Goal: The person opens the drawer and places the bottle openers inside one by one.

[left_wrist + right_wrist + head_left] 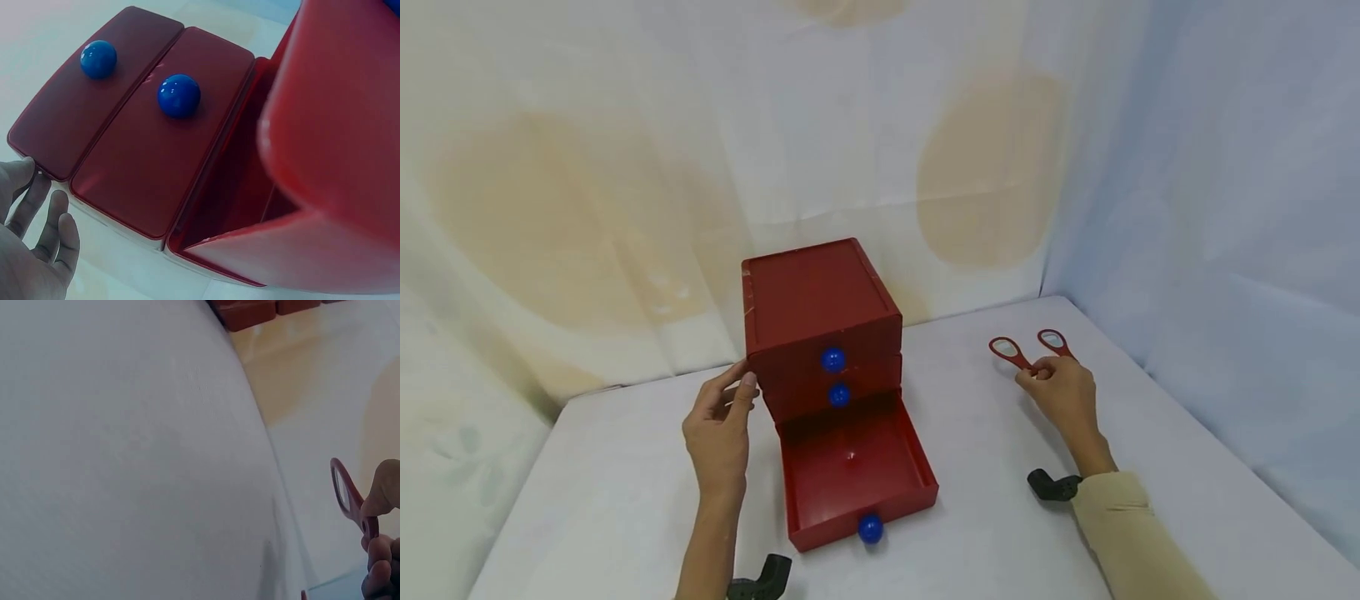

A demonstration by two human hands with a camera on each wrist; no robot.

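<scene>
Red drawer cabinet point(820, 312) on table point(625, 500), bottom drawer point(857, 475) pulled out. Left hand point(721, 429) relaxed against cabinet corner. Right hand point(1063, 392) pinching red scissors point(1026, 350), well apart from cabinet.

One drawer chest point(820, 317), three blue knobs point(832, 359), two magnifiers point(1009, 351)

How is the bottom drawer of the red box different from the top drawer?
The bottom drawer is pulled out, so its inside shows; the top drawer is pushed in, showing only its front. The bottom drawer's blue knob sits near the table's front, while the top drawer's blue knob stays flush with the box face. Both are red with one round blue knob.
</scene>
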